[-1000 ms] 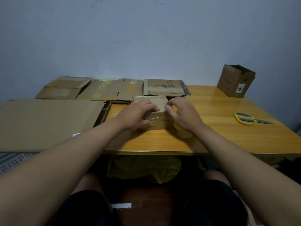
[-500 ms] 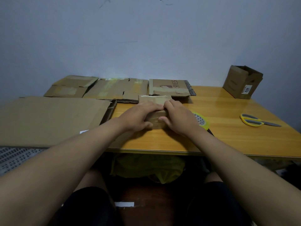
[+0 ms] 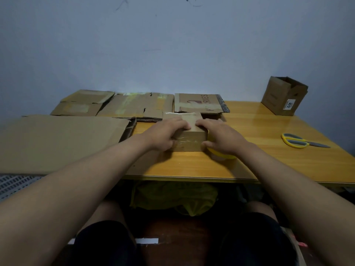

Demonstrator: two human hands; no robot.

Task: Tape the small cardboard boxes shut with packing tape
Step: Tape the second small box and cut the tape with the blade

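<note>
A small brown cardboard box [image 3: 189,134] stands on the wooden table [image 3: 269,160] in front of me, with shiny clear tape across its near face. My left hand [image 3: 165,134] grips its left end, fingers on top and thumb at the front. On the box's right end lies my right hand [image 3: 222,138], fingertips on the lid and thumb against the near right corner. A yellow-cored roll of packing tape [image 3: 221,155] shows under that palm, mostly hidden. I cannot tell if the hand also holds the roll.
Yellow-handled scissors [image 3: 299,141] lie at the right. An open small box [image 3: 284,98] stands at the back right corner. Flattened cardboard [image 3: 138,106] lines the back edge, and a large flat sheet [image 3: 63,139] covers the left.
My right hand slid from the middle of the box to its right end and now covers the tape roll, which lay exposed half a second ago. The left hand stayed on the box.
</note>
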